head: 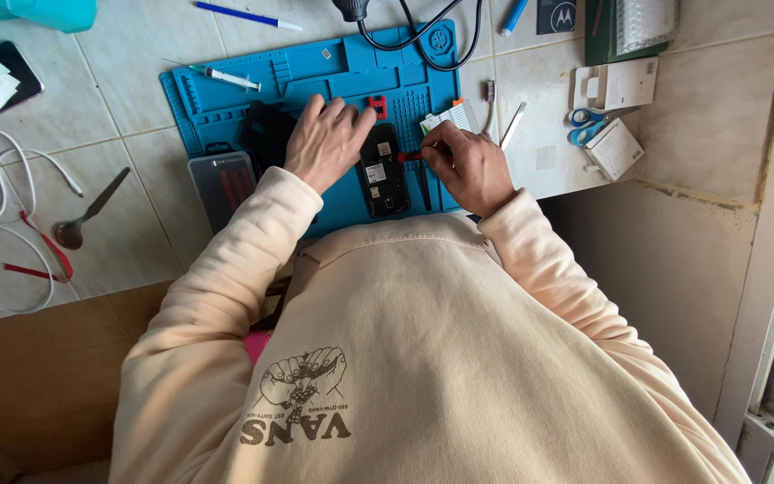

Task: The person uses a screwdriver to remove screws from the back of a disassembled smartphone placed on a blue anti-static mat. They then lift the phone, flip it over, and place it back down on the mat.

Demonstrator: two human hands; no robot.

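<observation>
blue silicone repair mat (226, 108) bears the opened phone (382, 170), back cover already off. the left hand (326, 142) rests flat beside it, fingers spread; the right hand (469, 166) pinches a red-handled screwdriver (412, 156) at its edge. the insides look undisturbed.

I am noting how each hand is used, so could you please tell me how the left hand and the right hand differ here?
The left hand lies flat, fingers spread on the blue mat beside the opened phone; the right hand is curled. The left hand holds nothing; the right hand pinches a red-tipped tool at the phone's edge. Both emerge from cream sleeves.
</observation>
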